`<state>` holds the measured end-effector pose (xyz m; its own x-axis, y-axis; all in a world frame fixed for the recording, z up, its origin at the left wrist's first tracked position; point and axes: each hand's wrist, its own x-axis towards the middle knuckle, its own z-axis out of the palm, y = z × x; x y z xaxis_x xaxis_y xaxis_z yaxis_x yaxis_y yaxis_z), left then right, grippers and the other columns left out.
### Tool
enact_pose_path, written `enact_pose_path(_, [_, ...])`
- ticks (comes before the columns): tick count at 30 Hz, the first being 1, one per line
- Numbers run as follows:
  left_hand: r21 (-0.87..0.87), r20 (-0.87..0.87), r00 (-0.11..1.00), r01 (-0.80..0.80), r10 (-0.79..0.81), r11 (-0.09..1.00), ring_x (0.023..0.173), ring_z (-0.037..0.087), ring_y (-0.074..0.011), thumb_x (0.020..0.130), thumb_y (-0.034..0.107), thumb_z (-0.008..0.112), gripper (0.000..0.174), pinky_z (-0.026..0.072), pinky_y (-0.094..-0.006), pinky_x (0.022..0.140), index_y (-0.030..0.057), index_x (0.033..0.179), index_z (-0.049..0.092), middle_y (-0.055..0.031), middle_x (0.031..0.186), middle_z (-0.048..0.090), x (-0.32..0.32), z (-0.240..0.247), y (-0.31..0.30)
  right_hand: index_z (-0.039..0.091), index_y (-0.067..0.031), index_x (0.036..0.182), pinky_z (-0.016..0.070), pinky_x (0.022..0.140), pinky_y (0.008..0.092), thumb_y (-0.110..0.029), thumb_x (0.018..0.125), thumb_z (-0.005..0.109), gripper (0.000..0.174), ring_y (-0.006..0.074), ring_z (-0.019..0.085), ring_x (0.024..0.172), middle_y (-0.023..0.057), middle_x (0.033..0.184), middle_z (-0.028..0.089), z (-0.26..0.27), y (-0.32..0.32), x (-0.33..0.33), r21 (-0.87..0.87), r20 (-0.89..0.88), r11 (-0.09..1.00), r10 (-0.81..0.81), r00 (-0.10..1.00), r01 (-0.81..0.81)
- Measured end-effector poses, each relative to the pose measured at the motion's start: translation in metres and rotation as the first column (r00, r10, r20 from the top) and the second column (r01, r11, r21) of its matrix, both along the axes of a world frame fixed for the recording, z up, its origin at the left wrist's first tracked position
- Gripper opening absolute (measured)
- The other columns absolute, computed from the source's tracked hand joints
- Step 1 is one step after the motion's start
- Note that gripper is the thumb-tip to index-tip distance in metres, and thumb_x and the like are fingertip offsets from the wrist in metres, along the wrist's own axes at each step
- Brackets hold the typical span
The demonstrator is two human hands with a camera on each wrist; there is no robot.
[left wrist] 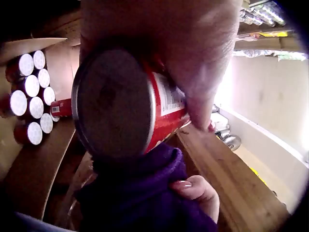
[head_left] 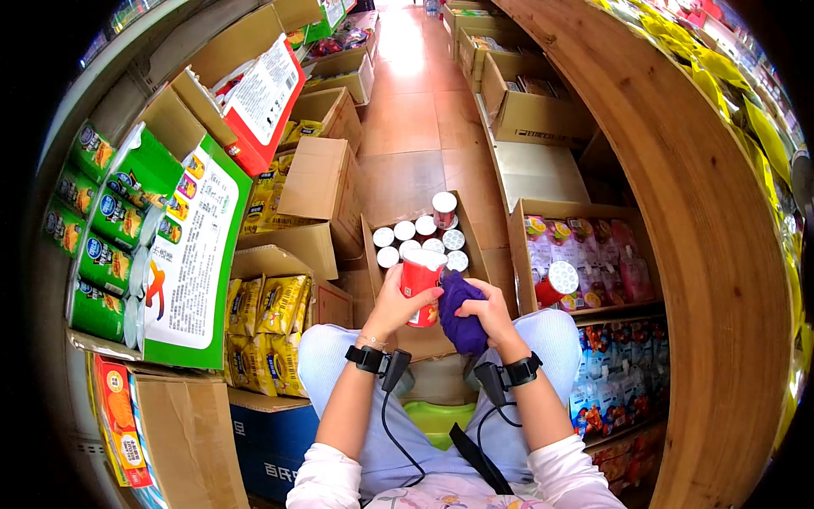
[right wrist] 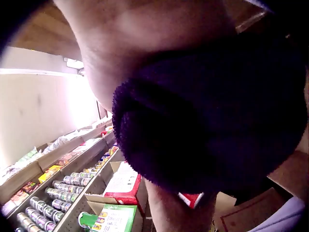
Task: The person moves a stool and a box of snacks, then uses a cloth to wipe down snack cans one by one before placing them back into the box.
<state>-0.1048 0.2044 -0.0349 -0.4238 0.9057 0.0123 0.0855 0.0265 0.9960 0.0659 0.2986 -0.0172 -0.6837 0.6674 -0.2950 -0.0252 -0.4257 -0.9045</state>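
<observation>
In the head view my left hand (head_left: 390, 310) grips a red canister (head_left: 417, 276) with a white top, held upright and slightly tilted over my lap. My right hand (head_left: 495, 317) holds a bunched purple cloth (head_left: 462, 329) against the canister's right side. From the left wrist, the canister's dark round base (left wrist: 113, 101) faces the camera, with the cloth (left wrist: 140, 193) right below it and a thumb pinching the fabric. The cloth (right wrist: 212, 116) fills much of the right wrist view and hides most of the canister there.
A cardboard box (head_left: 370, 263) of similar white-lidded canisters stands in front of my knees. Another red canister (head_left: 551, 286) rests at the right, by a box of pink pouches (head_left: 606, 263). Green canisters (head_left: 106, 263) and yellow snack bags (head_left: 280, 305) line the left. A wooden shelf edge (head_left: 678, 153) runs along the right.
</observation>
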Motion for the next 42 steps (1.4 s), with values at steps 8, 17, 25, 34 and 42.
enact_pose_path(8, [-0.022, 0.148, 0.985, 0.094, -0.089, 0.995, 0.115, 0.05, -0.0168, 0.072, 0.011, 0.081, 0.069, 0.0409, -0.0328, 0.099, 0.0003, 0.128, 0.044, -0.0099, 0.128, 0.05, 0.006, 0.007, 0.0, 0.061, 0.0042, 0.1, 0.0484, 0.064, 0.0248, 0.001, 0.061, 0.055, 0.04, 0.0146, 0.059, 0.067, 0.0073, 0.08, 0.063, 0.007, 0.008, 0.003, -0.094, -0.096, 0.985, -0.157, 0.983, 0.148])
enact_pose_path(17, [0.15, 0.366, 0.919, 0.098, -0.147, 0.984, 0.118, 0.047, -0.0183, 0.072, 0.006, 0.076, 0.072, 0.0344, -0.0327, 0.103, 0.0002, 0.132, 0.037, -0.0085, 0.127, 0.05, -0.001, 0.008, -0.007, 0.061, 0.0044, 0.104, 0.0503, 0.062, 0.027, 0.002, 0.061, 0.057, 0.043, 0.0152, 0.06, 0.067, 0.0079, 0.084, 0.064, 0.007, 0.004, 0.001, -0.12, -0.067, 0.991, -0.063, 0.996, 0.055])
enact_pose_path(25, [0.239, 0.574, 0.805, 0.008, -0.148, 0.971, 0.124, 0.044, -0.0227, 0.076, 0.007, 0.069, 0.072, 0.0302, -0.0343, 0.107, 0.0004, 0.138, 0.033, -0.0094, 0.134, 0.046, -0.001, 0.007, -0.012, 0.06, 0.0046, 0.102, 0.0492, 0.066, 0.0263, 0.001, 0.061, 0.056, 0.042, 0.0175, 0.06, 0.072, 0.0093, 0.085, 0.063, 0.012, 0.005, 0.003, -0.125, -0.046, 0.992, -0.024, 0.999, 0.018])
enact_pose_path(34, [0.399, 0.752, 0.609, -0.117, -0.252, 0.909, 0.125, 0.044, -0.0262, 0.088, 0.015, 0.06, 0.058, 0.0319, -0.0422, 0.107, 0.0008, 0.138, 0.033, -0.0124, 0.136, 0.045, -0.003, 0.015, -0.008, 0.062, 0.0041, 0.102, 0.0507, 0.061, 0.0273, 0.002, 0.062, 0.056, 0.041, 0.0169, 0.061, 0.067, 0.0086, 0.082, 0.064, 0.016, 0.004, 0.002, -0.148, -0.014, 0.987, -0.071, 0.997, 0.068])
enact_pose_path(42, [0.321, 0.699, 0.708, -0.182, -0.103, 0.929, 0.118, 0.049, -0.0213, 0.09, 0.014, 0.062, 0.054, 0.0393, -0.038, 0.101, 0.0016, 0.134, 0.034, -0.0101, 0.13, 0.048, 0.0, 0.009, -0.008, 0.061, 0.0049, 0.105, 0.0509, 0.063, 0.0275, 0.002, 0.062, 0.057, 0.043, 0.0167, 0.062, 0.069, 0.0098, 0.085, 0.065, 0.006, 0.001, -0.001, -0.121, -0.076, 0.992, -0.032, 0.997, 0.022])
